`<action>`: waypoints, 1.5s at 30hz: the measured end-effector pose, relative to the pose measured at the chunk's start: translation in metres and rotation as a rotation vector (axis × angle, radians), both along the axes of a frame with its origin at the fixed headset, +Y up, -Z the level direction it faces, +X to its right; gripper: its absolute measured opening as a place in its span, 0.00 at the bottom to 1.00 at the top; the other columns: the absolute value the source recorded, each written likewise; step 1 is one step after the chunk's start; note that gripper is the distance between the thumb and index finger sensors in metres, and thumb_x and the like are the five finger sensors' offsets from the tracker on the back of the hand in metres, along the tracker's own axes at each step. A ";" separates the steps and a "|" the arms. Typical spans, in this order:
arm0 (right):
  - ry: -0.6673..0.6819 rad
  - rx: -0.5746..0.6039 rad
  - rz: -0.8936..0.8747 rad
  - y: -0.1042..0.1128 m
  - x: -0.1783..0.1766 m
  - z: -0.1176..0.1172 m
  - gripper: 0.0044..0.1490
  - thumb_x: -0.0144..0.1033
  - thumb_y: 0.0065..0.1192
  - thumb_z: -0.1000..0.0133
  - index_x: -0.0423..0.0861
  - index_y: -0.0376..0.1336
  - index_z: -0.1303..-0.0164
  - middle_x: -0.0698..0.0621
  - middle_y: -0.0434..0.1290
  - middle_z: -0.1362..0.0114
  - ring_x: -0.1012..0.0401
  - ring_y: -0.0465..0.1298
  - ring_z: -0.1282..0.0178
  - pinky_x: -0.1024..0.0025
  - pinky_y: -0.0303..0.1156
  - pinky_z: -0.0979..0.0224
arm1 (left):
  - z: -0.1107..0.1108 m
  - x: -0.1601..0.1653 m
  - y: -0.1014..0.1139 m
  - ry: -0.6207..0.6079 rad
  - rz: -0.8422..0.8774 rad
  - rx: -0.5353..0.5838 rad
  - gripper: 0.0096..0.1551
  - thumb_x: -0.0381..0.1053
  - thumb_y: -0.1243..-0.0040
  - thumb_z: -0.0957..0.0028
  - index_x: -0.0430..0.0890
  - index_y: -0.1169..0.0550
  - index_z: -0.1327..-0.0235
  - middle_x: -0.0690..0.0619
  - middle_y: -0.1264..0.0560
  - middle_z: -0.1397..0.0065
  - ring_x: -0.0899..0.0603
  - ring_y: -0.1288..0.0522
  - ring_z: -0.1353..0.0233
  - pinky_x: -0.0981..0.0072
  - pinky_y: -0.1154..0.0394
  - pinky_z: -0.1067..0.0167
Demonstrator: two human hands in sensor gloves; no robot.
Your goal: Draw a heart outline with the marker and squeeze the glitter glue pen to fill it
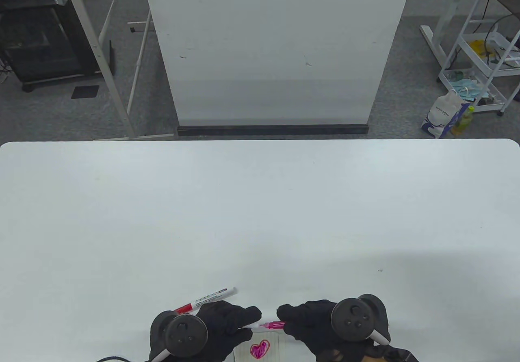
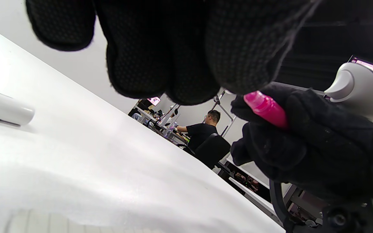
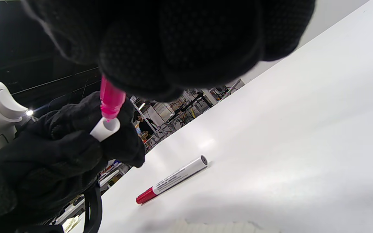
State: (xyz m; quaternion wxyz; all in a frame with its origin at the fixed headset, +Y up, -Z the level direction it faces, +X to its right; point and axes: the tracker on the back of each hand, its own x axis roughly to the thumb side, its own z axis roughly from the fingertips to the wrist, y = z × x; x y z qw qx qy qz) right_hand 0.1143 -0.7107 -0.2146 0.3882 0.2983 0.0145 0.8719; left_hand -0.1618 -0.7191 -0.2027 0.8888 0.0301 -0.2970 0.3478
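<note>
Heart already outlined and largely filled in magenta on the small white lined sheet of paper at the near edge of the white surface, between the two hands; filling seemingly finished or nearly so, though glitter coverage too small to judge; capping the pen looks to be the step in hand. Slim translucent pink glitter glue pen held level just above the paper; glossy plastic barrel, round in section, pinched in the grip of the right hand, fingers curled round it; short white cylindrical cap, matte and hollow, pinched by the left hand and meeting the pen's tip; whether seated or only touching, cannot tell. Both gloves black, knitted, with a dotted weave; rounded dark tracker on each hand's back. Red-capped white cylindrical marker lying untouched just beyond the left hand, smooth, with printed lettering along its barrel. Surface smooth, faintly glossy.
</note>
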 end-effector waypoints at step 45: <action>0.136 -0.099 -0.055 -0.012 -0.013 0.003 0.49 0.65 0.52 0.57 0.39 0.69 0.40 0.44 0.86 0.55 0.55 0.87 0.67 0.55 0.78 0.47 | 0.000 0.004 -0.009 -0.111 0.208 -0.092 0.23 0.50 0.29 0.53 0.51 0.17 0.43 0.50 0.13 0.45 0.41 0.16 0.45 0.35 0.28 0.37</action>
